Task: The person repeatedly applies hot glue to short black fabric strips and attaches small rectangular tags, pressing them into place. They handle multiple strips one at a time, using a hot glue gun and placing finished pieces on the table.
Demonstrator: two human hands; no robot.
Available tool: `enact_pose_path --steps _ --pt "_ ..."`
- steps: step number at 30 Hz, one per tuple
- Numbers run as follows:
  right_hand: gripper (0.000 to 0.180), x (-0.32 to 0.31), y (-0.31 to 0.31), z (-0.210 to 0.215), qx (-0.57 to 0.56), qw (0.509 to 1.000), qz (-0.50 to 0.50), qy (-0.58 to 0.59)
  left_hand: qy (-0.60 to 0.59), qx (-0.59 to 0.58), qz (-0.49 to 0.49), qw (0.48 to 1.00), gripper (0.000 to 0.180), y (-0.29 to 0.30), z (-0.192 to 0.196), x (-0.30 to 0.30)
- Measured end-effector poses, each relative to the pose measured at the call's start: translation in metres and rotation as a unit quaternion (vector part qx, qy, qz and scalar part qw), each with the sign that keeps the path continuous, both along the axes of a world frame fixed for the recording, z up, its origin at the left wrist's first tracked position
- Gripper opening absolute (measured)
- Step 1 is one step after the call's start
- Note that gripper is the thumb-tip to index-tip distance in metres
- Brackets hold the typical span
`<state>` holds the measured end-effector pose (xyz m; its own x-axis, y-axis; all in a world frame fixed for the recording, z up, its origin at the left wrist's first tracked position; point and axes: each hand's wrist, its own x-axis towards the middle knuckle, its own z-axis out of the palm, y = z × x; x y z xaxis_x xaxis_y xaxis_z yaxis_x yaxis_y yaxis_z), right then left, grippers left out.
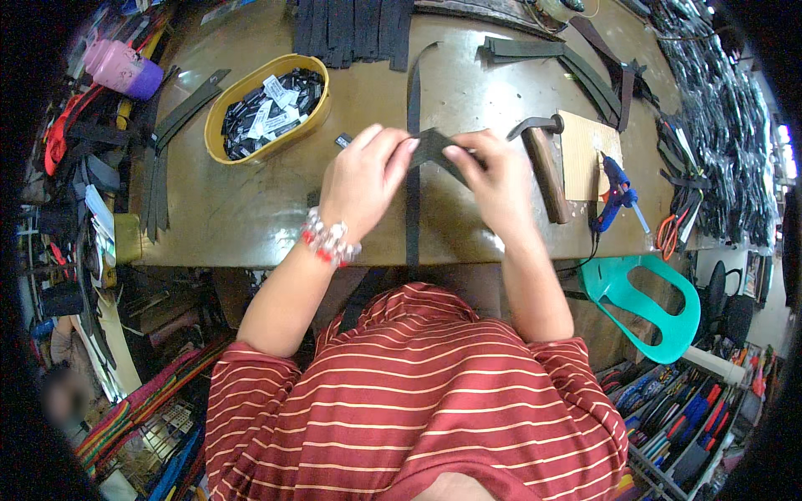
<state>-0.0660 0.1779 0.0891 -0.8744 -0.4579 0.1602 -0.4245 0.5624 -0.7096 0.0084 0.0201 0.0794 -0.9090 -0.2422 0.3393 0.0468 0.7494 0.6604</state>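
Between my two hands, a dark strap (433,147) is stretched above the table and bent in the middle. My left hand (366,177), with a beaded bracelet at its wrist, pinches one side of it between thumb and fingers. The other side is gripped by my right hand (494,177), its thumb pressed on top. Below them a narrow black band (413,209) runs down the table and over the near edge; whether it joins the held strap I cannot tell. A small black label (343,140) lies beside my left fingers.
At left, a yellow tub (215,144) holds many small black and white labels. A hammer (547,179), a pale board (578,154) and a blue glue gun (616,188) lie at right, with orange-handled scissors (666,237). Strap bundles (351,33) lie at the back. A green chair (668,330) stands nearby.
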Motion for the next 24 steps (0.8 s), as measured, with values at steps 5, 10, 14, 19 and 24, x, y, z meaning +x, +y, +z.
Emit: enact_pose_path --steps 5,10,14,19,24 --pt "0.019 -0.011 -0.011 -0.079 -0.034 0.999 0.027 0.023 -0.062 0.034 0.039 0.997 0.017 -0.017 -0.068 -0.004" --pt "0.017 -0.009 -0.009 -0.086 0.031 0.998 0.027 0.046 -0.094 -0.003 0.030 0.995 0.013 -0.017 -0.077 -0.003" --pt "0.017 -0.004 -0.010 -0.074 0.148 0.975 0.053 0.154 0.059 -0.262 0.005 0.963 0.023 -0.005 -0.068 -0.005" --pt "0.036 -0.007 0.099 -0.079 -0.072 0.953 -0.221 0.195 0.006 -0.307 -0.113 0.945 0.032 -0.002 -0.074 -0.008" --pt "0.051 -0.048 0.222 -0.095 0.069 0.881 -0.438 0.162 0.044 -0.281 -0.119 0.951 0.031 -0.007 -0.082 -0.007"
